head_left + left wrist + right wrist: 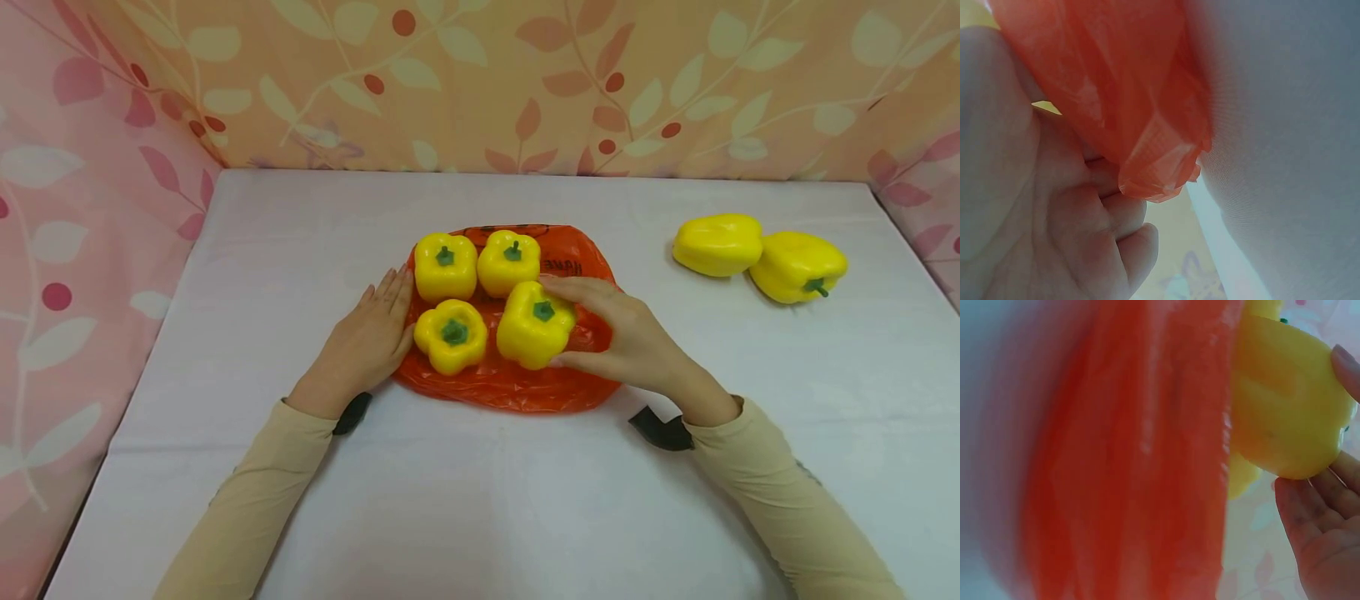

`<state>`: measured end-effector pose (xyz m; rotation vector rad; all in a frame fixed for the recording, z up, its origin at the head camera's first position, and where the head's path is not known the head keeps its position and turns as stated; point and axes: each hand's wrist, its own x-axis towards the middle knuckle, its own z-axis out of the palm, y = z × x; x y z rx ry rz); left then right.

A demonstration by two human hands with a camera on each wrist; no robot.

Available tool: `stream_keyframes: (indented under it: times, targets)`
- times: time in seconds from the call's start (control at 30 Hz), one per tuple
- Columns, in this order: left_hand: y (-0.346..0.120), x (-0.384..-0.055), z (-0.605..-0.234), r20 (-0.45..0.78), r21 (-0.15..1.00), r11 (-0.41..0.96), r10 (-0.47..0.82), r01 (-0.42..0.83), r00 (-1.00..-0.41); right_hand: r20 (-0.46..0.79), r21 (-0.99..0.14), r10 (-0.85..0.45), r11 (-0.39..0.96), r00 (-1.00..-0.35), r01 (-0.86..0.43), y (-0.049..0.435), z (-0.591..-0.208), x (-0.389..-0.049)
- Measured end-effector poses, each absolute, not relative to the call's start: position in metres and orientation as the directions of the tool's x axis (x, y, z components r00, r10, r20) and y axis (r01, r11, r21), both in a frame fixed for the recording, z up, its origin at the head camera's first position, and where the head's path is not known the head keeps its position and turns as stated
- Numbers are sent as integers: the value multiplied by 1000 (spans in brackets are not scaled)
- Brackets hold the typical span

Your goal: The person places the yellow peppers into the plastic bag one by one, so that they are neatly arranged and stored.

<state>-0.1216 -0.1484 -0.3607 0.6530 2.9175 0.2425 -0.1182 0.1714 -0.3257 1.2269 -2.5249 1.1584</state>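
A red plastic bag (480, 393) with dark lettering lies on the table, and several yellow bell peppers with green stems stand within its outline. My right hand (630, 337) holds the front right bell pepper (528, 329) between thumb and fingers, slightly tilted. In the right wrist view the side of the bag (1129, 462) hides part of this bell pepper (1291, 400). My left hand (367, 342) rests with extended fingers along the bag's left side, next to the front left bell pepper (442, 360). In the left wrist view the bag (1116, 94) lies against the palm and fingers.
Two more yellow bell peppers, one on its side (718, 244) and one with its stem toward the front right (795, 262), lie touching at the back right. A white cloth (480, 517) covers the table. Flower-patterned fabric (480, 83) hangs behind it.
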Motion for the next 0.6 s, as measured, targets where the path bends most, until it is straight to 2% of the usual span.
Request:
stream_keyframes:
  times: [0.2,0.4,0.5,0.6]
  targets:
    - [-148,-121,-361,-101,185,892,434,412,-895,319,-613,-686,377,-654,-695,166,-333,-117]
    - [-148,-121,-361,-99,181,892,436,415,-894,307,-628,-701,359,-643,-691,162,-338,-117]
    - [-149,-122,-361,-101,183,892,435,413,-895,304,-620,-684,386,-663,-683,161,-338,-118]
    - [-149,-122,-361,-105,183,893,434,411,-895,259,-626,-650,450,-715,-636,162,-338,-118]
